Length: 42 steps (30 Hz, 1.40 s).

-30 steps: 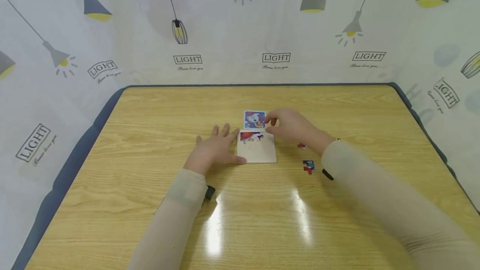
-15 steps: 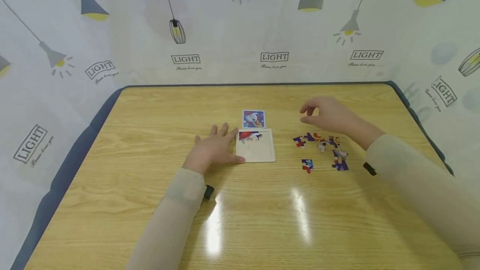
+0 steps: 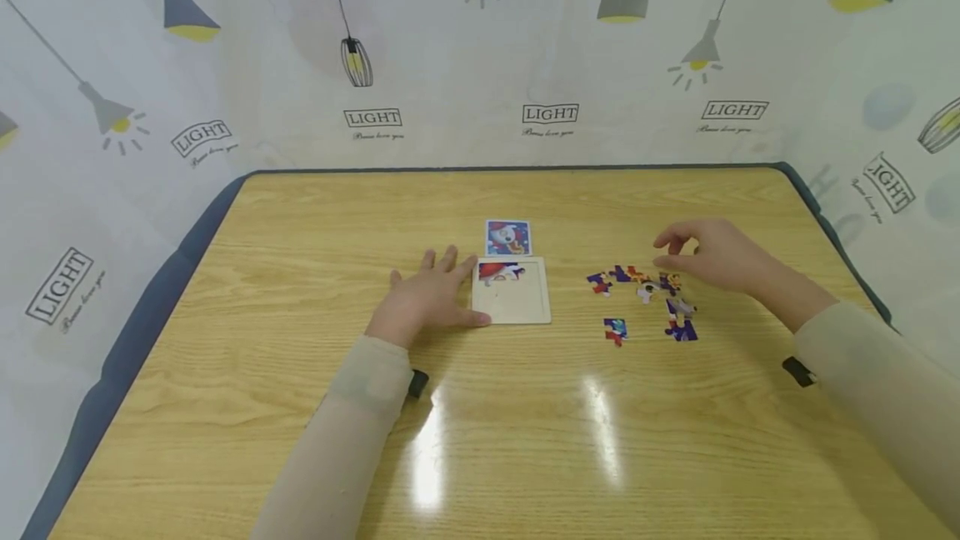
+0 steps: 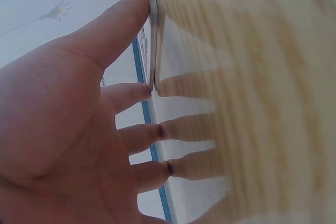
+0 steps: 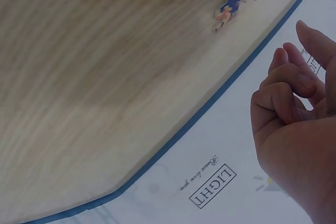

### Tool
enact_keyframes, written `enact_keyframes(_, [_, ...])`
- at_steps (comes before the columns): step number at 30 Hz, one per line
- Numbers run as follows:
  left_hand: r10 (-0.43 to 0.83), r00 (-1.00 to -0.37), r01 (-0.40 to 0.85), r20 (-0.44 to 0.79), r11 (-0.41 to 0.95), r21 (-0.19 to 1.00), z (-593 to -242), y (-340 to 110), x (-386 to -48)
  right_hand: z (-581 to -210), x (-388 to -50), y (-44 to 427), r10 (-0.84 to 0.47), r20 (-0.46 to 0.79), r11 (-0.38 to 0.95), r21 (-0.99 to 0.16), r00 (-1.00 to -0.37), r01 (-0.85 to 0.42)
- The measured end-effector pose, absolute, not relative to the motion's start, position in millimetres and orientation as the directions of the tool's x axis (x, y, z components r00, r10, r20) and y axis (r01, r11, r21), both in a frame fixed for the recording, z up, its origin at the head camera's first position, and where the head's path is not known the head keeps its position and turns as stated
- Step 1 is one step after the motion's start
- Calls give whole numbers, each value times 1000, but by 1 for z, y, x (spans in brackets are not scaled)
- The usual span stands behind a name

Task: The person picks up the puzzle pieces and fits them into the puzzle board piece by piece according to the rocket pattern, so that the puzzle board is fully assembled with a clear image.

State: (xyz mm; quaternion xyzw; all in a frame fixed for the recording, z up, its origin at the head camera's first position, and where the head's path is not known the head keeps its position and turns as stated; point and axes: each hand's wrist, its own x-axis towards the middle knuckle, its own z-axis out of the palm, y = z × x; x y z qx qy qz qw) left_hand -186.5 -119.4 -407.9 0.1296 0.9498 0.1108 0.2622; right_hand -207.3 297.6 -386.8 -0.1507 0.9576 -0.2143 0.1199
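A small square puzzle tray [image 3: 513, 302] lies mid-table, with joined pieces [image 3: 498, 271] of a red and white picture in its upper left part. My left hand [image 3: 423, 302] rests at the tray's left edge, fingers spread; its thumb touches the near corner and its index finger the far one. In the left wrist view, the left hand's thumb [image 4: 118, 27] lies against the tray's side. My right hand [image 3: 716, 257] hovers above and beside the loose jigsaw pieces [image 3: 681, 330]. Its fingers are loosely bent, and the right wrist view shows nothing between thumb and fingertips.
A picture card [image 3: 508, 237] of a white character in a red hat lies just behind the tray. One blue and red piece [image 3: 616, 330] sits apart, nearer the tray. The wooden table [image 3: 337, 232] ends at a patterned curtain [image 3: 450, 48].
My right hand has moved rightward from beside the tray and card to the loose pieces, which it partly covered before. My left hand has stayed at the tray's edge.
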Motion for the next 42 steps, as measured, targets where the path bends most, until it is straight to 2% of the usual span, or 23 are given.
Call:
enact_keyframes(17, [301,-828,186,-474,944,274,-409,-119,-188,-415,-174,326,-286,-276,858,-500,-918,-117])
enact_keyframes(33, [302,-830,179,-469,941,288,-409,-120,-187,-421,-159,319,-333,-248,843,-510,-910,-169])
enact_keyframes(42, [300,-832,180,-466,941,285,-410,-120,-187,-421,-150,330,-336,-288,860,-481,-897,-168])
